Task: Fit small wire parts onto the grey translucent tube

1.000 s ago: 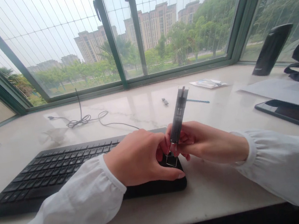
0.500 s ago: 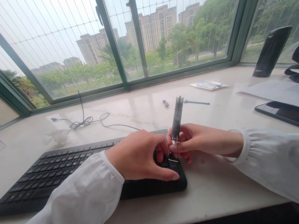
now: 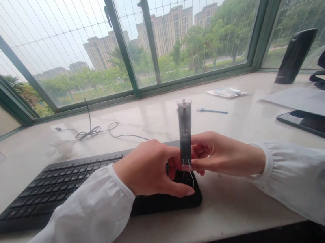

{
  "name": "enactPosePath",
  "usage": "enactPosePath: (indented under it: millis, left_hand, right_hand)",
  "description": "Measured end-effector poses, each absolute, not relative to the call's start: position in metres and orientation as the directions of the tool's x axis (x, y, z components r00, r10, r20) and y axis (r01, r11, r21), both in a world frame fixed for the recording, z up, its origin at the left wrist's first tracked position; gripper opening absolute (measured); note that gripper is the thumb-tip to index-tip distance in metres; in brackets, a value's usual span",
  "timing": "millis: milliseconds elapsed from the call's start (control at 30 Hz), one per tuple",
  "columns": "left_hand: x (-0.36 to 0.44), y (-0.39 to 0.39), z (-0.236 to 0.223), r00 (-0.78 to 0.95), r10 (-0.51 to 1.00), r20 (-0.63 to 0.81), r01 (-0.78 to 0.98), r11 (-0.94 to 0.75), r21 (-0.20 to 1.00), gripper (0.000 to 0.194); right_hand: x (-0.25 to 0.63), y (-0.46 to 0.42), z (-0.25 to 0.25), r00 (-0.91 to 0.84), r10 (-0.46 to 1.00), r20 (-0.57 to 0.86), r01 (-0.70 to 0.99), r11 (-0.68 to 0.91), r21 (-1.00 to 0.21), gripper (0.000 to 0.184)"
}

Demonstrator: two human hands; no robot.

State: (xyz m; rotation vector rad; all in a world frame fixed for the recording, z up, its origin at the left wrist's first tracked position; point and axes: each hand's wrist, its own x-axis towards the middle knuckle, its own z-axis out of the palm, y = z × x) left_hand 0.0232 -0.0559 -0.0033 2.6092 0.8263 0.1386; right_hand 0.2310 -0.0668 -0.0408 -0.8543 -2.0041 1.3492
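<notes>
My right hand point(image 3: 214, 154) pinches a keycap puller point(image 3: 185, 134) with a dark, see-through handle. The tool stands nearly upright, its two bent wires point(image 3: 192, 179) pointing down over the keys at the right end of a black keyboard point(image 3: 79, 180). Over that same end bends my left hand point(image 3: 154, 170), closed about it with the thumb along the near edge and the fingers curled beside the wires. Those left fingertips are partly hidden behind the puller. Whether a key sits between the wires I cannot tell.
A coiled black cable point(image 3: 90, 132) and a crumpled clear wrapper point(image 3: 62, 147) lie behind the keyboard. Farther right are a thin blue stick point(image 3: 214, 111), a small plastic packet point(image 3: 226, 93), a phone point(image 3: 323, 126), white paper point(image 3: 316, 101) and an upright black box point(image 3: 296, 56).
The keycap puller has turned in my right hand and shifted slightly left. Its broad face now shows, and it stands more upright. My left hand has hardly moved.
</notes>
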Motion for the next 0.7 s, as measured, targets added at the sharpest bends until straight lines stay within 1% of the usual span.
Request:
enactPosePath:
  millis: [100,233,333,433,500,567,633,700]
  left_hand:
    - [0.024,-0.057,-0.002,0.817,0.576,-0.007,0.535,-0.755,0.378,0.031]
    - [0.024,-0.06,0.001,0.824,0.567,-0.007,0.535,-0.773,0.341,0.029]
    - [0.025,-0.063,0.002,0.819,0.573,-0.019,0.555,-0.783,0.281,0.031]
    - [0.026,-0.065,0.002,0.804,0.594,-0.012,0.583,-0.785,0.21,0.032]
    - [0.025,-0.065,0.002,0.788,0.616,-0.015,0.608,-0.773,0.182,0.033]
    - [0.023,-0.063,0.004,0.785,0.619,-0.032,0.61,-0.762,0.216,0.034]
    - [0.019,-0.061,0.007,0.789,0.61,-0.079,0.602,-0.739,0.302,0.036]
    - [0.015,-0.06,0.012,0.785,0.605,-0.136,0.604,-0.696,0.39,0.042]
  right_hand:
    - [0.23,-0.07,-0.04,-0.613,0.774,0.16,0.208,0.354,-0.912,0.024]
    - [0.229,-0.072,-0.04,-0.596,0.784,0.176,0.218,0.369,-0.903,0.027]
    - [0.228,-0.074,-0.04,-0.581,0.791,0.192,0.257,0.402,-0.879,0.026]
    - [0.227,-0.074,-0.042,-0.568,0.796,0.211,0.327,0.453,-0.829,0.02]
    - [0.228,-0.074,-0.044,-0.568,0.797,0.206,0.362,0.466,-0.807,0.018]
    - [0.229,-0.072,-0.046,-0.584,0.789,0.19,0.359,0.461,-0.812,0.018]
    - [0.23,-0.071,-0.048,-0.604,0.775,0.185,0.319,0.448,-0.835,0.019]
    - [0.231,-0.069,-0.049,-0.609,0.771,0.186,0.279,0.427,-0.86,0.02]
